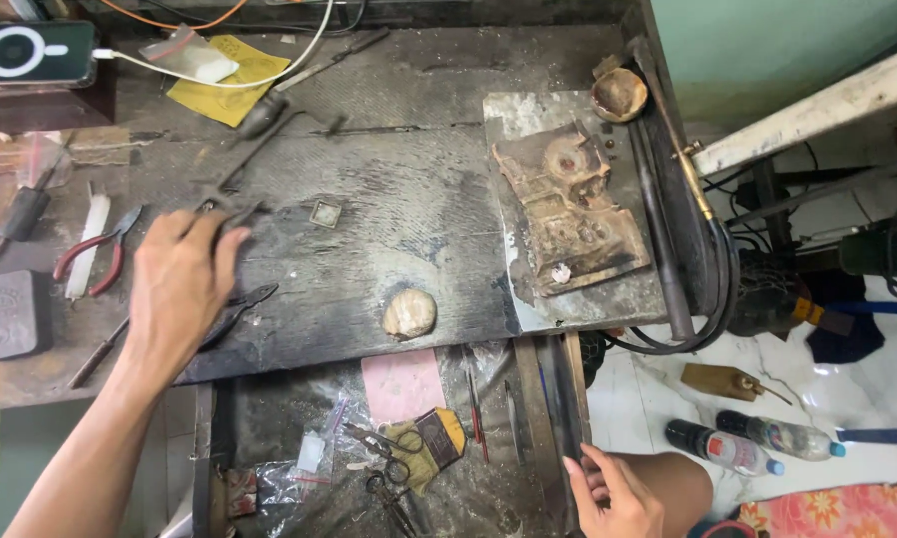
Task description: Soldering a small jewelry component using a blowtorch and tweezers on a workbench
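Blackened wood table (388, 209) is carrying everything; we are reaching our left hand (179, 289) over it, grip closing on a dark metal tool (231, 211) near the red-handled pliers (95, 254). Our right hand (613, 493), grip released, is touching the open drawer's edge (558, 418).

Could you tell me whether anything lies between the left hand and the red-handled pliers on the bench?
Nothing visible does. The left hand rests on dark tools just right of the red-handled pliers, with only bare bench between them.
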